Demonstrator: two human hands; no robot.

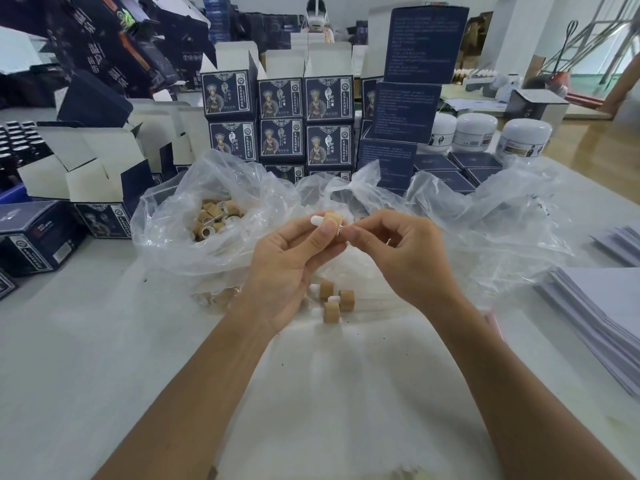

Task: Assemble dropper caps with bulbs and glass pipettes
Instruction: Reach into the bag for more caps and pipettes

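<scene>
My left hand (pixel 291 261) pinches a tan dropper cap (pixel 331 220) with a white rubber bulb (pixel 317 220) sticking out to the left. My right hand (pixel 398 254) meets the cap's right end with curled fingertips that pinch something thin and clear, apparently a glass pipette, mostly hidden. Below my hands three finished caps with bulbs (pixel 334 301) lie on the white table (pixel 104 341). An open clear plastic bag (pixel 180 237) to the left holds several loose tan caps (pixel 214 216).
Stacked dark blue printed boxes (pixel 280 119) stand behind the bags. Open white-lined cartons (pixel 86 168) sit at left, white jars (pixel 471 131) at back right, a stack of paper sheets (pixel 602 306) at right. A second crumpled plastic bag (pixel 485 216) spreads to the right.
</scene>
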